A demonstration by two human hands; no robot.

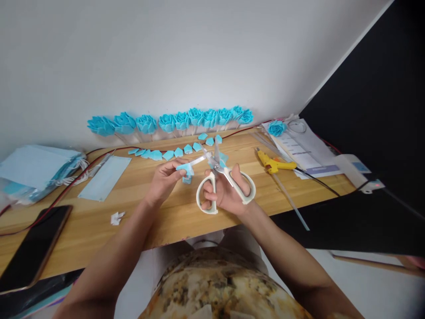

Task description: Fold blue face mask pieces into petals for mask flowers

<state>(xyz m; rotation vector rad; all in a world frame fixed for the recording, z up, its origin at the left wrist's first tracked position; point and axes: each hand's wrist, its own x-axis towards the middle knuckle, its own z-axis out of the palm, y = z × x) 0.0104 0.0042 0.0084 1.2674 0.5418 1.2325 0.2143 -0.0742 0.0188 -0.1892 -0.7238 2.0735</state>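
Pinched between the fingers of my left hand (168, 178) is a piece of light blue fabric (186, 169), with a pale strip (198, 160) reaching from it toward the blades. My right hand (229, 191) has its fingers and thumb through the white handles of a pair of scissors (217, 167). The blades are spread apart and point away from me, close to the strip; I cannot tell whether they touch it. Behind the blades, more blue fabric (223, 158) lies partly hidden. A curved row of cut blue petal pieces (178, 152) lies beyond both hands.
Several blue fabric flowers (167, 122) lean along the wall, and another flower (276, 128) rests on papers (303, 148). A yellow glue gun (274, 163) with its cord lies right. Left are flat face masks (105, 177), a bagged stack (36, 166), white scraps (117, 218) and a phone (35, 248).
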